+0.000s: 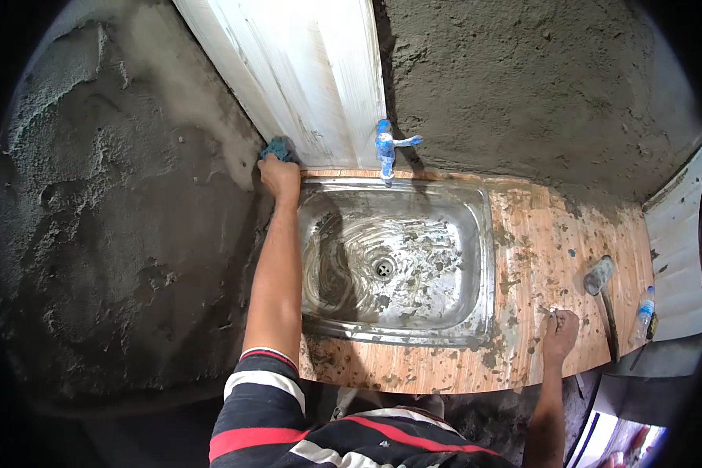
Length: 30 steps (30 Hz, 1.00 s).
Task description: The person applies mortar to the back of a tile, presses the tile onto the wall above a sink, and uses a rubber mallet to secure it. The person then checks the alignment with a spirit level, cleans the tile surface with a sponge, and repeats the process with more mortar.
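At the back left corner of the counter, my left hand (pixel 279 175) grips a crumpled teal cloth (pixel 277 148) against the foot of the smeared white panel (pixel 320 78). Right of that stands a tap (pixel 384 148) with blue wrapping or paint. It overhangs the steel sink (pixel 487 265), whose basin is streaked and spotted with grey mortar. My right hand (pixel 560 335) rests on the wood-patterned counter (pixel 538 234), right of the sink, with its fingers curled closed. Whatever they may hold is hidden.
A hammer-like tool (pixel 599 277) with a dark handle lies right of my right hand. Past it is a clear plastic bottle (pixel 645 312) at the counter's right edge. Rough grey mortar walls (pixel 132 218) border the left and back. Mortar crumbs dot the counter.
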Each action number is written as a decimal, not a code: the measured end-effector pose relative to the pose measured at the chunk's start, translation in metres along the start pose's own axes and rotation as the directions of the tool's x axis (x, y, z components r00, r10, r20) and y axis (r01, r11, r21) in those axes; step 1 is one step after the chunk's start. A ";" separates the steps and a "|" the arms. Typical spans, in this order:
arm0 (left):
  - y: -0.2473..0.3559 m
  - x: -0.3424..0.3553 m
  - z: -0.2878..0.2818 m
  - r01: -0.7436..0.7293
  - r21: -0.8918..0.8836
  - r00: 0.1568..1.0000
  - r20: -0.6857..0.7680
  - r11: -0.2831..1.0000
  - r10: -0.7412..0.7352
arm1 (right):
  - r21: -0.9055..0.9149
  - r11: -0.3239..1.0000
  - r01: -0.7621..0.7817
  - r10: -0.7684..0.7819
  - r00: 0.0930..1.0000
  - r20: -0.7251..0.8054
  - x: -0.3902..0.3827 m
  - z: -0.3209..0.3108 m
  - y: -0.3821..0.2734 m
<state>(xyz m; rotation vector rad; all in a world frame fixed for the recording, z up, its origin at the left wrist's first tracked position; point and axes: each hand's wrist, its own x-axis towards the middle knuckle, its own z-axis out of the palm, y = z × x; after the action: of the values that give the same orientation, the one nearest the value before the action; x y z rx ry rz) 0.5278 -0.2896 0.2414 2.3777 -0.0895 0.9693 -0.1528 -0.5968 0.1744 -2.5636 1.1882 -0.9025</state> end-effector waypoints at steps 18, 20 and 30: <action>0.135 -0.161 -0.002 -0.123 -0.451 0.809 0.470 0.884 0.353 | -0.014 0.999 -0.043 0.043 0.999 -0.017 -0.002 0.007 0.009; 0.118 -0.143 -0.016 -0.178 -0.410 0.859 0.378 0.894 0.345 | -0.003 0.999 -0.033 0.033 0.999 -0.011 -0.003 0.008 0.008; -0.048 0.009 -0.004 -0.567 -0.017 0.733 0.446 0.824 0.514 | -0.020 1.000 -0.004 0.003 1.000 -0.022 0.000 0.008 0.004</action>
<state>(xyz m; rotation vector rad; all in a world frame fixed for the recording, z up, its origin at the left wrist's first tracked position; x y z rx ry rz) 0.5441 -0.2459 0.2269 2.7019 -0.9771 0.6640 -0.1508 -0.5997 0.1667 -2.5733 1.2135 -0.9248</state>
